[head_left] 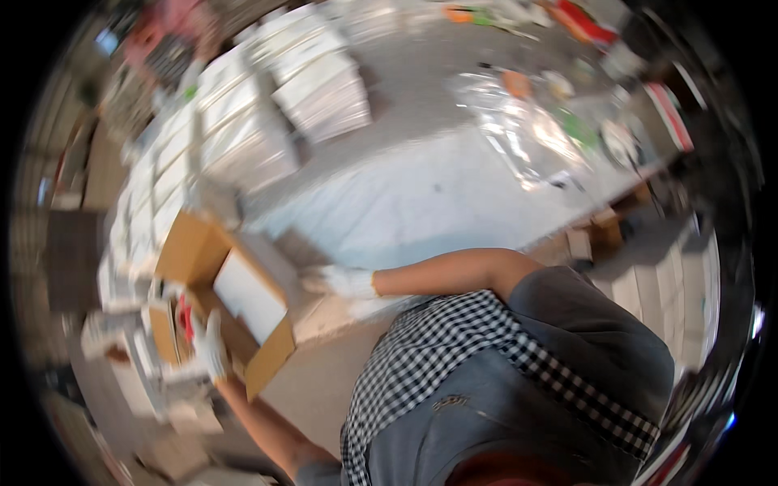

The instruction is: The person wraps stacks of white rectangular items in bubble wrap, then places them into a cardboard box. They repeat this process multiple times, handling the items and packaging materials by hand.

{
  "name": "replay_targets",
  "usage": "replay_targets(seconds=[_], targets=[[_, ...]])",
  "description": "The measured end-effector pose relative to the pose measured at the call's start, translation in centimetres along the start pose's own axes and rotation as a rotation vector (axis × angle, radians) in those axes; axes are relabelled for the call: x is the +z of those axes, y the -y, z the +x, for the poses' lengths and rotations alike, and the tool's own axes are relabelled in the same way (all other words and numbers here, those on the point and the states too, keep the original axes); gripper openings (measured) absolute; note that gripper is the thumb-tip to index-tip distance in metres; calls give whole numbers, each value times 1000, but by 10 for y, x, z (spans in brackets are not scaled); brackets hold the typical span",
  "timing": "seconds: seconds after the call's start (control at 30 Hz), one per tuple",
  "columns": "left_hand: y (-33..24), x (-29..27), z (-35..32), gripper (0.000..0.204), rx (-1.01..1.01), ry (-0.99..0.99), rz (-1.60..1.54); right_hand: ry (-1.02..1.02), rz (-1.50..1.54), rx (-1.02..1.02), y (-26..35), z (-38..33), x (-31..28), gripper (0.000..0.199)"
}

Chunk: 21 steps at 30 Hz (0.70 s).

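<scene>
A brown cardboard box with outspread flaps (235, 334) is sitting at the left of the frame, below centre; from where I am standing, its support is remaining hidden. A flat white panel (250, 296) is showing inside its mouth. The person's left hand, in a white glove (209, 348), is resting at the box's lower-left side, beside a small red item (187, 317); whether it is grasping cardboard, grasping that item or merely touching, I cannot tell. The right hand, also white-gloved (348, 283), is lying just right of the box; blur is obscuring its fingers, so its grip cannot be determined. The hands are flanking the box, presumably for steadying, and the flaps are spreading outward, probably leaving the mouth accessible. White, film-wrapped stacks (324, 93) are standing close behind, restricting movement toward the upper left. A pale blue sheet (405, 194) is extending across the centre, providing the widest lateral room; clear plastic bags (527, 138) are bounding it at upper right, while the worktable edge (600, 202) is slanting toward the right upper arm.
</scene>
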<state>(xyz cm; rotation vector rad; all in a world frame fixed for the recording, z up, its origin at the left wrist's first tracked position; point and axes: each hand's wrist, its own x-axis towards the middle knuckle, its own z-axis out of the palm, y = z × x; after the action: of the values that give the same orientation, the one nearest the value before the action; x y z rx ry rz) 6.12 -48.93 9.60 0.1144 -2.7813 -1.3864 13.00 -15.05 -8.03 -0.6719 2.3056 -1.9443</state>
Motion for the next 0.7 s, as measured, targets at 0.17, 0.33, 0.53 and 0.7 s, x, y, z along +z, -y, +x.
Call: replay_targets(seconds=[0.17,0.33,0.53,0.7], targets=[[-57,-12,-25,65,110,28,218,-26,138,316,43,-63,-97,46],[-186,15,-97,51,184,-30,61,-402,-520,463,18,-176,-208,56],[-313,122,-158,56,657,489,-376,-1143,-547,991,75,-245,-336,55],[-393,158,-184,55,949,956,-360,-1161,-1439,667,73,-272,-393,87]])
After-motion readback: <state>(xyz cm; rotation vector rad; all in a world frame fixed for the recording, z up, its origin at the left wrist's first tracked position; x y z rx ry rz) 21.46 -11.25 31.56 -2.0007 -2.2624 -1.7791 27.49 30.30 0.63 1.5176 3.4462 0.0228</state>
